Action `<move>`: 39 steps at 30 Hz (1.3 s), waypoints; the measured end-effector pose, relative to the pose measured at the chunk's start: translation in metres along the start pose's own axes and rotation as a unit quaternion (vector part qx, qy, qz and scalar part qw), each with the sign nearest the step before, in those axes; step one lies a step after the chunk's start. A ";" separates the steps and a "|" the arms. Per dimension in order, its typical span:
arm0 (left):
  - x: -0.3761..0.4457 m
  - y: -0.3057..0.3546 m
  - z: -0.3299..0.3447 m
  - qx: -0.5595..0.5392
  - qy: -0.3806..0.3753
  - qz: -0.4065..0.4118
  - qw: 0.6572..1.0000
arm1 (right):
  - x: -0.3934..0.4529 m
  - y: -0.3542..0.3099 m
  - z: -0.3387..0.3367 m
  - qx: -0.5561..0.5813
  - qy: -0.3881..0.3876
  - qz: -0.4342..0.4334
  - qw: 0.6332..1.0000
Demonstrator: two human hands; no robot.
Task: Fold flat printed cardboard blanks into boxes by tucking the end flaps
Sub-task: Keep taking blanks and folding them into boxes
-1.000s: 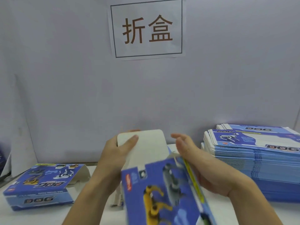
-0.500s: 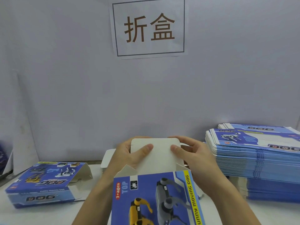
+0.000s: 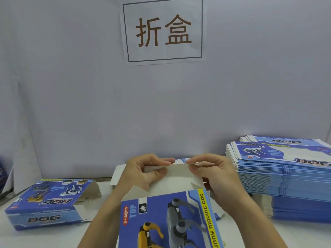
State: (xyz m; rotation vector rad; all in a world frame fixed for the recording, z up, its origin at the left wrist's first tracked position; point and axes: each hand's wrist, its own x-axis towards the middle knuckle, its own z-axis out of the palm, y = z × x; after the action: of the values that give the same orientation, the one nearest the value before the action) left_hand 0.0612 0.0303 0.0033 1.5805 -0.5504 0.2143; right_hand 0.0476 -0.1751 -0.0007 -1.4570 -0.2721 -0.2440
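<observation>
Lettering on the held box (image 3: 168, 219) reads "3+ages", "TOP" and "unny moving DOG"; the wall sign (image 3: 163, 30) says 折盒. Half a second ago its end flap (image 3: 176, 178) stood taller; now the tip is bent over. Left hand (image 3: 143, 171) and right hand (image 3: 213, 171) each pinch that top edge between thumb and curled fingers, centre table, between a folded box (image 3: 46, 203) and the flat stack (image 3: 284, 174).
</observation>
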 end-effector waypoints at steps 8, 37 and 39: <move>-0.017 0.014 -0.004 -0.151 -0.158 -0.113 0.969 | 0.001 -0.002 -0.013 0.074 0.209 -0.058 0.973; -0.007 -0.064 -0.010 0.490 -0.053 -0.169 0.854 | 0.003 0.013 -0.026 0.062 0.181 0.064 0.979; -0.006 -0.063 -0.011 0.494 -0.043 -0.167 0.852 | 0.004 0.016 -0.024 0.030 0.171 0.070 0.982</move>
State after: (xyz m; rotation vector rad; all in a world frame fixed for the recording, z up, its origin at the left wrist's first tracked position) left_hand 0.0874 0.0417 -0.0538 2.6730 -0.2015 0.1657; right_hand 0.0578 -0.1973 -0.0169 -1.3413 0.1015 -0.3633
